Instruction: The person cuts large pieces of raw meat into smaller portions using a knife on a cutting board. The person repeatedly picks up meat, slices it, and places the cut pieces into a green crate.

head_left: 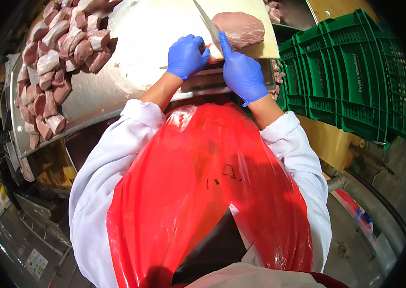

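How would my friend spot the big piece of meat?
Find the pale cutting board at the top. Near its right edge, just right of the knife blade, lies the meat: one big rounded slab, unlike the small chunks piled far left.

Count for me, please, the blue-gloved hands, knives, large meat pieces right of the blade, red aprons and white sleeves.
Left hand and right hand, blue-gloved: 2
Knife: 1
Large meat piece: 1
Red apron: 1
White sleeves: 2
Total: 7
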Tool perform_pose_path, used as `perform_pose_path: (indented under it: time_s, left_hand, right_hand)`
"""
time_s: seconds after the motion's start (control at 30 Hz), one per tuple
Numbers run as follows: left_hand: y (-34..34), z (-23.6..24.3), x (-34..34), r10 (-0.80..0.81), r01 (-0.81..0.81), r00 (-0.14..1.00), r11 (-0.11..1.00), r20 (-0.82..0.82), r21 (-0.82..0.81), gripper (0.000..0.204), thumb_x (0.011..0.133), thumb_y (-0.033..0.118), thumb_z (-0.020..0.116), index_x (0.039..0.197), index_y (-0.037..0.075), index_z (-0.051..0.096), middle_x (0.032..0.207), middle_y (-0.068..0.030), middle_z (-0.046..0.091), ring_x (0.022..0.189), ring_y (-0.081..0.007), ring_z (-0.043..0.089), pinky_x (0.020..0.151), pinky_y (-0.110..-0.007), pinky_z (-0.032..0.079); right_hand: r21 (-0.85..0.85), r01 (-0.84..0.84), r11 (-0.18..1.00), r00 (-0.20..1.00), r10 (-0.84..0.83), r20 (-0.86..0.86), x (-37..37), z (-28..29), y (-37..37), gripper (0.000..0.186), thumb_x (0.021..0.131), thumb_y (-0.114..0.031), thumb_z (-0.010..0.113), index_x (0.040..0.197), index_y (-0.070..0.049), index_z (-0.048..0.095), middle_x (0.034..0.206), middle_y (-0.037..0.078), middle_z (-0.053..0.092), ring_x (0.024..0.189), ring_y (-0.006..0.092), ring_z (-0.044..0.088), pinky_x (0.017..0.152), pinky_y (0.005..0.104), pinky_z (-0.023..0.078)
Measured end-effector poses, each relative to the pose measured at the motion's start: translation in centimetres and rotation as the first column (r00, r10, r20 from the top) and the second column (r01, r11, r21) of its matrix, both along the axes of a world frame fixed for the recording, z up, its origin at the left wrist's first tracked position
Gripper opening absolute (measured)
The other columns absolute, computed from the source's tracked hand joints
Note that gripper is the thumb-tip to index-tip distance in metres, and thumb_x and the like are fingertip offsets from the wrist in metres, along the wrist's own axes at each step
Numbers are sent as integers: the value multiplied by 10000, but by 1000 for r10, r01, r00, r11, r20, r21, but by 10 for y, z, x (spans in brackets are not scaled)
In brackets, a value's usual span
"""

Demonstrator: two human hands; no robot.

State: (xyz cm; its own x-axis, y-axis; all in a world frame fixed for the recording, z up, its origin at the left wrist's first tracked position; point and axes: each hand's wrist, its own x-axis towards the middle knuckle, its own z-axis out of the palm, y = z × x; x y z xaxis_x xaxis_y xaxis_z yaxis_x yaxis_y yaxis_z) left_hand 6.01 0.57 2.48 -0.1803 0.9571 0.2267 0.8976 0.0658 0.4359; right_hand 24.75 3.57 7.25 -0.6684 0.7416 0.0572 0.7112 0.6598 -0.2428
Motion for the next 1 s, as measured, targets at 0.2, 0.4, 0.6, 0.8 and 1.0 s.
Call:
perform_pose_path:
  time_s: [0.2, 0.4, 0.6, 0.8, 1.0]
  left_hand:
    - [13, 18, -15, 20, -39, 998, 950, -65, -311, 274, 825, 290, 712, 962, 53, 732, 1037, -206, 720, 956, -396, 702, 837, -478, 563]
    - [28, 17, -74, -17, 50, 971, 990, 237, -132, 291, 925, 304, 679, 938, 15, 712, 861, -199, 727, 798, -353, 713, 760, -436, 556]
    - [63, 143, 7, -227, 203, 861, 974, 456, 101, 126, 898, 122, 701, 876, 6, 658, 718, -38, 616, 677, -82, 538, 618, -288, 473]
    - [135, 151, 58, -800, 792, 570, 596, 188, 136, 572, 764, 132, 811, 1262, 28, 550, 1003, -159, 699, 888, -289, 698, 793, -377, 578]
    - [157, 115, 57, -942, 847, 92, 244, -322, -473, 946, 471, 400, 950, 1308, 167, 578, 1420, -252, 510, 1353, -441, 466, 1082, -517, 440]
  right_hand:
    - [-124, -48, 991, 967, 77, 242, 58, 24, -40, 797, 861, -28, 553, 1603, -168, 300, 789, 195, 682, 664, 391, 685, 599, 518, 540]
    - [-228, -89, 970, 993, 68, -99, 172, 9, -57, 779, 918, -57, 610, 1614, -197, 290, 772, 168, 689, 677, 364, 685, 618, 445, 553]
    - [-325, 296, 898, 839, -407, -361, 221, -15, -80, 754, 963, -63, 640, 1616, -213, 294, 830, 134, 730, 722, 210, 721, 680, 355, 562]
    - [-454, 322, 831, 714, -528, -460, 217, -31, -90, 754, 962, -75, 645, 1618, -199, 294, 809, 135, 715, 654, 154, 648, 637, 323, 535]
    - [-520, 387, 762, 548, -643, -534, 245, -54, -105, 777, 953, -29, 606, 1630, -211, 270, 805, 33, 705, 600, 74, 565, 564, 276, 507]
